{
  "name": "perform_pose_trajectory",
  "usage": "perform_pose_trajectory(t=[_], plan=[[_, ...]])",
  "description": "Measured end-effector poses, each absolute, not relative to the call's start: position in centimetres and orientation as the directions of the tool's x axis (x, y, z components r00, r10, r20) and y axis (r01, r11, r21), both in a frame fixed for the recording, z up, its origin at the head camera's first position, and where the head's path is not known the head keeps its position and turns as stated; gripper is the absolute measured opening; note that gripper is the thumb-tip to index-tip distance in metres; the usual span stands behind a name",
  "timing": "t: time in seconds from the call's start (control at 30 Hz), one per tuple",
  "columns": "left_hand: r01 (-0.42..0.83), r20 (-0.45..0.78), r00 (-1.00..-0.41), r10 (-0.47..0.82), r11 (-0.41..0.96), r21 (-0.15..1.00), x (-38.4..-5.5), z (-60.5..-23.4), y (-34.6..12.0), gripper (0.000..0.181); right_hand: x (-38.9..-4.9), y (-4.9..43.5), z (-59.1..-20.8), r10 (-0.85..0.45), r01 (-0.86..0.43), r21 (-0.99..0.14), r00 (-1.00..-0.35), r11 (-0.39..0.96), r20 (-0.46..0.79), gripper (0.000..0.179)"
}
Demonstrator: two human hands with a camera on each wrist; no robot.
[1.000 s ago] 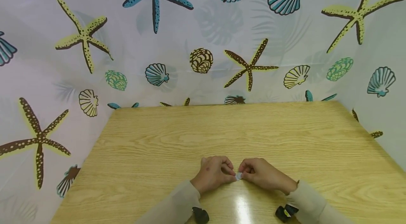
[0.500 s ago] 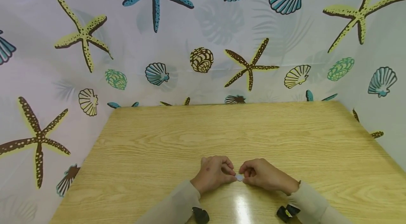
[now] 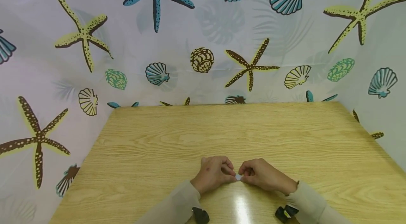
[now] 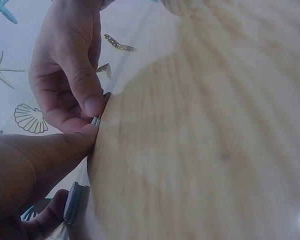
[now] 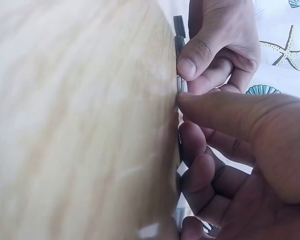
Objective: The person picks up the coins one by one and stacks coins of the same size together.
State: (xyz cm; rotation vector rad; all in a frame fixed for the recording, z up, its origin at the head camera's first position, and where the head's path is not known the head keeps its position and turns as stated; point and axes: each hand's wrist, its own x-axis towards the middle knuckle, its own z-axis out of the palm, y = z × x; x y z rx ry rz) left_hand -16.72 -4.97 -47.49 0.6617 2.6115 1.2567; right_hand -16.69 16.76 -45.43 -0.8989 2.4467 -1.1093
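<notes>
On the wooden table, a small pale grey coin point(image 3: 238, 177) lies between the fingertips of both hands in the head view. My left hand point(image 3: 214, 173) pinches its left side with thumb and fingers. From the right, my right hand point(image 3: 263, 174) pinches its other side, thumb nearest me. Seen edge-on in the left wrist view, the coin point(image 4: 96, 121) shows as thin layers, perhaps more than one. Thicker grey discs point(image 4: 76, 202) stand by the left hand's lower fingers there. Dark grey discs point(image 5: 179, 29) also show beside the left hand in the right wrist view.
The wood-grain table point(image 3: 190, 129) stretches away in front of the hands. A white cloth point(image 3: 177, 44) printed with starfish and shells hangs behind it and along both sides. Black wrist-camera mounts point(image 3: 287, 213) sit below the sleeves.
The coin's outline between the fingertips has changed from an uneven, overlapped look to one round shape. The right hand has shifted very slightly; the left hand stays in place.
</notes>
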Motion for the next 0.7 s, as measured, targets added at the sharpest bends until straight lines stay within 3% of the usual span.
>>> perform_pose_trajectory(t=[0.7], plan=[[0.326, 0.053, -0.885, 0.463, 0.533, 0.781, -16.75, -47.67, -5.02, 0.025, -16.71, 16.63, -45.39, -0.64, -0.414, -0.743, -0.768, 0.525, -0.024, 0.005]])
